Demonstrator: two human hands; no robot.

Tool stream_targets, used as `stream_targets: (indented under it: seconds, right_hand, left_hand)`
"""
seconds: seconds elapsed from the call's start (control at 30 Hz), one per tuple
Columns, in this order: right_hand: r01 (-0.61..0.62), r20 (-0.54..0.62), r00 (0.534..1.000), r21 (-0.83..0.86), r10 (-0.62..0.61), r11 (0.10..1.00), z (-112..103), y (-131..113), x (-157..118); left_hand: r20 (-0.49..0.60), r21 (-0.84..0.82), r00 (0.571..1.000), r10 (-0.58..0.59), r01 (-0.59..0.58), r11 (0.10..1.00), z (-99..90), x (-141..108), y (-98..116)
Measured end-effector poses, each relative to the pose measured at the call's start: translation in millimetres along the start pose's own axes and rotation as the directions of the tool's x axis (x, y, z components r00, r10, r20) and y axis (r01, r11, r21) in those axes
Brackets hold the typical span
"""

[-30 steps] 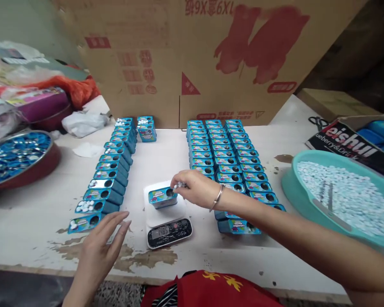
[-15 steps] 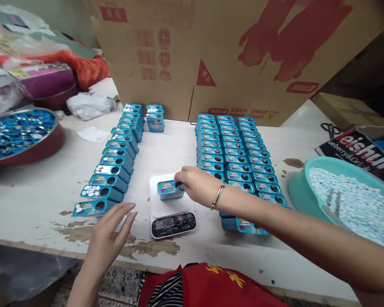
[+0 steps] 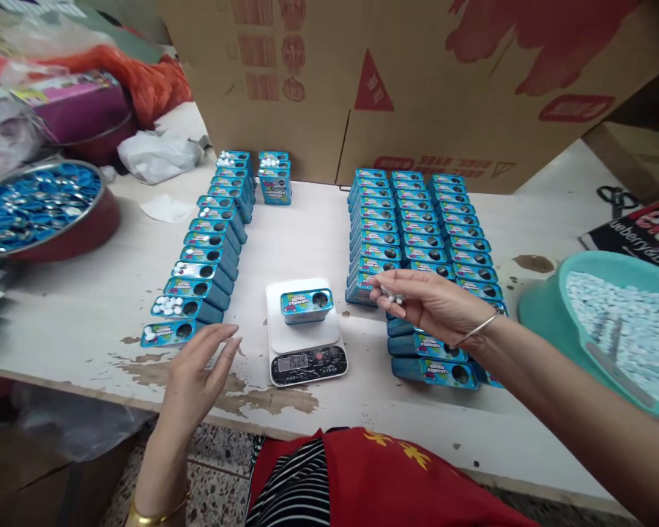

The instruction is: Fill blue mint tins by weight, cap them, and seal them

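My right hand (image 3: 425,296) is cupped around several small white candies (image 3: 391,296), palm turned inward, above the rows of blue tins on the right. A blue candy tin (image 3: 306,304) with a round hole in its top stands on the white kitchen scale (image 3: 274,338), touched by neither hand. The scale's display (image 3: 293,363) seems to read 1534, any decimal point being unclear. My left hand (image 3: 195,380) hovers near the table's front edge, empty, thumb and fingers apart. Just beyond it is the nearest tin (image 3: 168,334) of the left row, with a few candies on top.
Three columns of tins (image 3: 414,217) stand on the right. A turquoise basin (image 3: 549,329) of white candies sits beyond them. At left is a red bowl (image 3: 102,219) of blue lids. A large cardboard box (image 3: 307,128) walls off the back. Scissors (image 3: 616,197) lie far right.
My right hand has moved from the tin on the scale to the right, its candies now showing. The display figure has risen. My left hand keeps nearly the same place.
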State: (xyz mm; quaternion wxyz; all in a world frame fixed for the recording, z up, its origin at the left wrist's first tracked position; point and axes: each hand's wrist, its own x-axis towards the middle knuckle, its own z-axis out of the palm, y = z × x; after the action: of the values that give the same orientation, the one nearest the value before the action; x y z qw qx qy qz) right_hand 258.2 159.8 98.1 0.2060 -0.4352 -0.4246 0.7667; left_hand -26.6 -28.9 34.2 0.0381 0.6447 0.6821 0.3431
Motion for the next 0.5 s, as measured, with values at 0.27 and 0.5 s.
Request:
stream_targets:
  seconds: [0.27, 0.5]
  right_hand:
    - [0.053, 0.039, 0.998, -0.207, -0.046, 0.977, 4, 10, -2]
    - [0.241, 0.177, 0.97, -0.584, -0.167, 0.775, 55, -4, 16]
  left_hand:
    - [0.004, -0.003, 1.0, 0.029, -0.029, 1.0, 5.4, 6, 4]
    - [0.019, -0.023, 1.0, 0.013, -0.013, 1.0, 7.2, 7, 6]
